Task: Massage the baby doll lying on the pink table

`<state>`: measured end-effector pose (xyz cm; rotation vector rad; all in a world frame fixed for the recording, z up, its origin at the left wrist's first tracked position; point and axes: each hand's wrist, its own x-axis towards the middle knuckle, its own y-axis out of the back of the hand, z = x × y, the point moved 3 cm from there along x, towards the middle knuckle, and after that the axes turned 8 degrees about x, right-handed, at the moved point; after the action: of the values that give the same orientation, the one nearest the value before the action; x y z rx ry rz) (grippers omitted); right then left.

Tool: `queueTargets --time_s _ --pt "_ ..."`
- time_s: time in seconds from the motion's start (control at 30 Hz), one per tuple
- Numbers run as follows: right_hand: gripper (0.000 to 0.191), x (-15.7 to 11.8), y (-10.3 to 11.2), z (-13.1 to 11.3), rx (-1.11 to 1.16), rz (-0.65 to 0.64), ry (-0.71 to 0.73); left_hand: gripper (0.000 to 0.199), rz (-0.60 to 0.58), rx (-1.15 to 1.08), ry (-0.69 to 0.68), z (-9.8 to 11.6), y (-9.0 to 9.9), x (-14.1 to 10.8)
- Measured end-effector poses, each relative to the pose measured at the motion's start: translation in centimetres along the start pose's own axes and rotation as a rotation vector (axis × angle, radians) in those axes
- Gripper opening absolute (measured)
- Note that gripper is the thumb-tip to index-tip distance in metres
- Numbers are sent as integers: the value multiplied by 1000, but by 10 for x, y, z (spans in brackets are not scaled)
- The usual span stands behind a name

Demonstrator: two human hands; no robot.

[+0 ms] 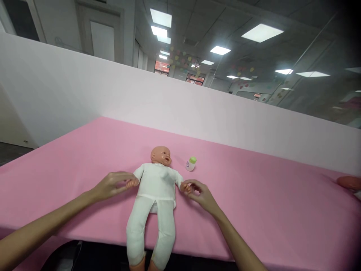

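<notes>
A baby doll (156, 184) with a white cloth body lies face up on the pink-covered table, its head away from me and turned to the right. Its legs reach over the near edge. My left hand (114, 185) is closed around the doll's hand on the left side, thumb below and fingers above. On the right side, my right hand (202, 195) pinches the doll's other hand between thumb and fingers. A small white bottle with a green cap (191, 163) stands slightly tilted in view, right of the doll's head, touched by neither hand.
The pink table (254, 195) runs up to a white partition (169, 101) at the back. At the far right edge lies an orange-brown rounded object (349, 183), partly cut off. Something dark sits below the table's near edge.
</notes>
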<state>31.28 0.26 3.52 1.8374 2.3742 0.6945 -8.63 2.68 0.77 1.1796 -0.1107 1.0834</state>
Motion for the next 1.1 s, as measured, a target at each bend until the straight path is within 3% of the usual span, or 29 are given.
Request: queueTargets --time_s 0.1,0.17,0.3,0.43,0.53,0.67,0.77,0.83,0.9,1.0,1.1 --pt "47 6 28 8 135 400 -99 34 303 -162 468 -27 18 2" --pt "46 7 43 18 210 537 -181 44 437 -301 694 -43 25 0" --pt "38 1 58 52 452 619 -393 52 480 -576 1006 -70 22 -15" --pt "29 -8 61 83 631 611 -523 46 423 -718 1131 -92 16 -32" --pt "28 -8 63 95 576 576 -558 49 307 -664 1137 -102 17 -36" --pt "36 -5 70 101 265 548 -541 50 136 -333 1108 -104 29 -37" --pt "45 -5 72 90 -93 644 -384 50 74 -15 1067 -96 39 -36" --pt "47 -5 62 75 -282 615 -220 50 105 237 1031 -85 43 -34" --pt "40 -2 41 60 -396 447 -76 46 139 439 914 -70 39 -26" --pt "31 6 3 43 -551 185 76 37 110 523 569 -46 16 -5" --pt "38 22 -23 37 -720 76 162 29 16 514 307 -30 -14 17"
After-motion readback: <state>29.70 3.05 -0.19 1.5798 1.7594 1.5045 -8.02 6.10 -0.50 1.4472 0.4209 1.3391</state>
